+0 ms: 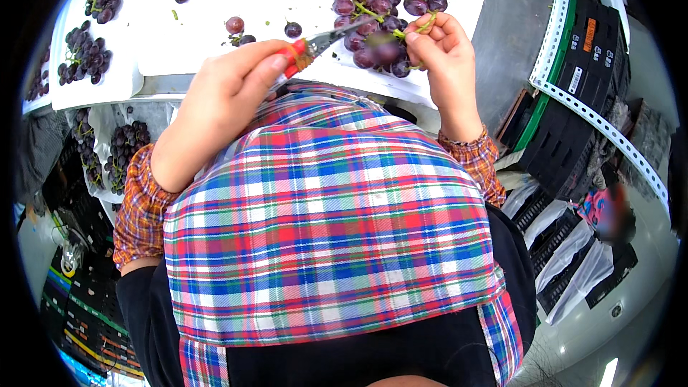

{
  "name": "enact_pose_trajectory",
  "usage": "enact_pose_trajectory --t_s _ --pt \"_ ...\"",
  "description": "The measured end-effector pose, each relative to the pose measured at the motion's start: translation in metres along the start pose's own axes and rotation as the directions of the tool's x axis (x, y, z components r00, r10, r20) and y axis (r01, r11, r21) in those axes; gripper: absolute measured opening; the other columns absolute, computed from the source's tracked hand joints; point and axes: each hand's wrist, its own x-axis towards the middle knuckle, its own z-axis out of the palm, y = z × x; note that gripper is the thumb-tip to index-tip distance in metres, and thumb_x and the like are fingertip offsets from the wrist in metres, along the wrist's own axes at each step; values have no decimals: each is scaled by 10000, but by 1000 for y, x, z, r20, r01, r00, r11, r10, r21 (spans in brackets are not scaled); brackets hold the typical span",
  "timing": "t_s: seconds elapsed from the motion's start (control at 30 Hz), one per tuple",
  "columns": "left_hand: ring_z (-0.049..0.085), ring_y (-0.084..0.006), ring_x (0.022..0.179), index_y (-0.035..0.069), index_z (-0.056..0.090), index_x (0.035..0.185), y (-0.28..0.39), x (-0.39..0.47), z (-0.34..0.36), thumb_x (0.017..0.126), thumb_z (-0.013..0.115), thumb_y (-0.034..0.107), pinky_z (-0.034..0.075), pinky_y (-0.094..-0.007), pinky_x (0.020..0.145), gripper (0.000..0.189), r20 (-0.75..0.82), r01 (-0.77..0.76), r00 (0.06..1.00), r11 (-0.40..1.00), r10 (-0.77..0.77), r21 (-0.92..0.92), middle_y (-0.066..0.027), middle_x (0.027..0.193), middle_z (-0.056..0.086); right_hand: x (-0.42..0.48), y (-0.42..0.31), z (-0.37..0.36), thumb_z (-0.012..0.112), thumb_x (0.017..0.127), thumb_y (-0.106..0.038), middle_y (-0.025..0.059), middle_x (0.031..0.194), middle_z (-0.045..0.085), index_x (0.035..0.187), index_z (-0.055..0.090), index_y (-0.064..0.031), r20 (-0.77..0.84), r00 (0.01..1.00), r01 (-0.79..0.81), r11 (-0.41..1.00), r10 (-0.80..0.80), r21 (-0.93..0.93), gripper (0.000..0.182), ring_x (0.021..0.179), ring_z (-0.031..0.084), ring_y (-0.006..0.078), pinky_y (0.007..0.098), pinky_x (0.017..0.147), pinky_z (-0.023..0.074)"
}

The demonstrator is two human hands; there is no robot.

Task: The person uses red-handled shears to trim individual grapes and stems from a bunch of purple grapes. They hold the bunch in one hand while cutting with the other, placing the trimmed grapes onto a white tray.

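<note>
My left hand grips red-handled pruning snips. Their metal blades reach over a bunch of dark purple grapes, near its green stalk. With thumb and fingers, my right hand pinches a thin green stem at the bunch's right side. Two grapes sit just above those fingertips. Part of the bunch is blurred, and I cannot tell whether the blades touch the stalk. Loose grapes and stem scraps lie on the white work surface beneath.
More bunches lie at the far left of the white surface. Below it at left, grapes fill a lined container. Black crates are stacked at right behind a perforated metal rail. White-lined crates and another person are lower right.
</note>
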Motion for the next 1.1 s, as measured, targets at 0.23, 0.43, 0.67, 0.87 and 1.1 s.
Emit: enact_pose_trajectory --t_s 0.23,0.43,0.67,0.87,1.1 --pt "599 -124 798 -32 609 1169 -12 -13 -8 979 516 219 482 -253 718 328 -92 94 988 956 -124 -279 -69 977 658 8 -14 -29 558 840 -173 29 769 505 908 511 -61 102 994 -84 842 35 533 139 608 415 96 227 538 347" --pt "597 -113 891 -46 587 1195 -11 -17 -5 978 505 212 466 -245 783 347 -10 142 988 938 -153 -318 -67 991 652 11 -13 -33 511 866 -203 5 779 448 930 469 -104 409 887 -298 411 -214 862 126 723 470 137 278 671 458" --pt "605 -203 1026 -21 544 1259 19 -11 -9 936 532 204 438 -305 919 394 120 -40 990 961 76 -275 -147 1120 642 11 -6 -47 513 882 -259 -13 867 483 977 451 -131 152 980 -4 749 -130 663 171 790 513 144 321 682 482" --pt "551 -220 1120 -1 507 1312 25 -6 -11 900 549 174 379 -315 992 450 204 -69 968 936 146 -344 -139 1206 580 12 6 -49 556 854 -244 -15 921 511 1046 474 -117 240 958 -148 441 -159 885 244 866 528 152 304 735 473" --pt "510 -224 1160 18 477 1337 22 -2 -7 805 545 68 343 -324 1022 539 213 -48 968 931 132 -362 -132 1239 537 12 -29 -23 585 822 -118 -82 670 460 743 515 -149 231 959 -234 0 162 972 110 551 370 34 209 481 253"
